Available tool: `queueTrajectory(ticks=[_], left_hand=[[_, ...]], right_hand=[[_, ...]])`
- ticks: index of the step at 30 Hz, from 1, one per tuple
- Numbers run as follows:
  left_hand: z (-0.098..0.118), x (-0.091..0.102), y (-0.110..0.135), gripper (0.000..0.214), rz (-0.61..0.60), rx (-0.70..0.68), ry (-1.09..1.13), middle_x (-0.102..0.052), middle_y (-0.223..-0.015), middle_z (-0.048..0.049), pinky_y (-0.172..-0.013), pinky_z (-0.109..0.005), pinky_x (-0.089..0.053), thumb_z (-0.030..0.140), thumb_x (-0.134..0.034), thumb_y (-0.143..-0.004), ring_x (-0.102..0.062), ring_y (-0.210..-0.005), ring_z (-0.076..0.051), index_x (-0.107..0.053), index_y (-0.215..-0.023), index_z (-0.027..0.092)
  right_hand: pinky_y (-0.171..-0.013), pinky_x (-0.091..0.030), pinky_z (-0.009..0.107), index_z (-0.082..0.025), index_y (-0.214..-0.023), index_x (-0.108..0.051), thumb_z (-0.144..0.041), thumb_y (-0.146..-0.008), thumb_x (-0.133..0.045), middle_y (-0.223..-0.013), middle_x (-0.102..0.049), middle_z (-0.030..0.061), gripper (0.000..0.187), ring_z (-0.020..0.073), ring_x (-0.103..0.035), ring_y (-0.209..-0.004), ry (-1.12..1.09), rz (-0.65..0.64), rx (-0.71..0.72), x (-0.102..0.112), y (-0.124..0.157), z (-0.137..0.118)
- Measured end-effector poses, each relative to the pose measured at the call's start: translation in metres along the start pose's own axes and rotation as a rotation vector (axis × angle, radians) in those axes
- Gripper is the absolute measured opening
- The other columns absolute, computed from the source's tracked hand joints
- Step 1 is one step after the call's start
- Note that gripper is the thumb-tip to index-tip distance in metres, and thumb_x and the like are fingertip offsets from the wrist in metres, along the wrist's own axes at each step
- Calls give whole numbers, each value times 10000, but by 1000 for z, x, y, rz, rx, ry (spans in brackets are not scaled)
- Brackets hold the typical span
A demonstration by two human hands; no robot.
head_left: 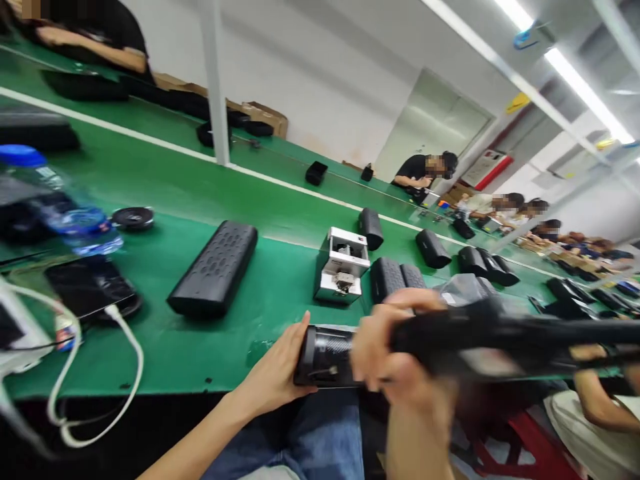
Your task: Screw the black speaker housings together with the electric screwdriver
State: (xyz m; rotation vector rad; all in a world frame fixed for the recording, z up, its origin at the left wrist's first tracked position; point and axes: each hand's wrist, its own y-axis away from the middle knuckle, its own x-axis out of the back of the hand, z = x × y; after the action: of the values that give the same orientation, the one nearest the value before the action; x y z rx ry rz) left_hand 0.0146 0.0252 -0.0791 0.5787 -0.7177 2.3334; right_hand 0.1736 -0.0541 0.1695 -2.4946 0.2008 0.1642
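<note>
My left hand (283, 367) grips the left end of a black speaker housing (327, 353), fingers over its end and thumb low at the front. The housing lies at the table's near edge, its mesh and inner side facing up. Over its right end, my right hand (395, 340) is closed around a long black handheld tool (465, 337), which is smeared by motion and stretches off to the right; its exact kind is unclear. Just behind the housing stands a small white device (343, 267) with an open front. A closed black speaker (215, 270) with an oval-patterned face lies farther left.
At left are a phone (93, 290) with a white cable (135, 373), a plastic bottle (85, 227) and a round speaker driver (133, 218). Several black speakers (433, 248) stand right and back. A white post (215, 87) rises behind; co-workers sit along the line.
</note>
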Motion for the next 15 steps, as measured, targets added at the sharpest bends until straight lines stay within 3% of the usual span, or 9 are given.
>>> queueTrajectory(ticks=[2, 3, 7, 11, 15], left_hand=[[2, 0, 0, 1780, -19, 23, -15, -486, -1828, -221, -1340, -757, -535, 119, -1122, -748, -542, -1653, -527, 212, -1887, 424], [3, 1, 0, 1792, -24, 25, -18, -463, -1845, -231, -1349, -758, -525, 111, -1129, -741, -539, -1657, -528, 213, -1887, 418], [6, 4, 0, 1817, -45, 22, -22, -347, -1912, -253, -1371, -774, -491, 130, -1148, -733, -494, -1690, -554, 229, -1882, 421], [7, 7, 0, 1826, -67, 35, -15, -386, -1892, -243, -1354, -763, -517, 137, -1148, -731, -495, -1692, -555, 244, -1875, 432], [5, 5, 1, 1802, -66, 44, -27, -372, -1904, -234, -1373, -750, -500, 151, -1143, -736, -493, -1696, -543, 221, -1883, 418]], right_hand=[[-422, -464, 230, -321, -1289, -760, -313, -1032, -849, -642, -603, -104, 272, 106, -436, -381, 31, 53, 119, 20, -19, -17], [-424, -475, 232, -301, -1219, -777, -254, -988, -856, -633, -595, -102, 249, 109, -443, -387, 71, 144, 166, 29, -31, -19], [-477, -534, 267, -256, -915, -700, -175, -829, -847, -584, -577, -97, 189, 141, -536, -451, 251, 494, 302, 51, -80, 10], [-464, -518, 286, -268, -874, -626, -295, -833, -833, -560, -572, -105, 212, 149, -546, -430, 316, 514, 300, 62, -115, 57], [-451, -513, 289, -263, -939, -641, -338, -832, -851, -561, -591, -105, 247, 155, -550, -420, 335, 478, 251, 63, -131, 82]])
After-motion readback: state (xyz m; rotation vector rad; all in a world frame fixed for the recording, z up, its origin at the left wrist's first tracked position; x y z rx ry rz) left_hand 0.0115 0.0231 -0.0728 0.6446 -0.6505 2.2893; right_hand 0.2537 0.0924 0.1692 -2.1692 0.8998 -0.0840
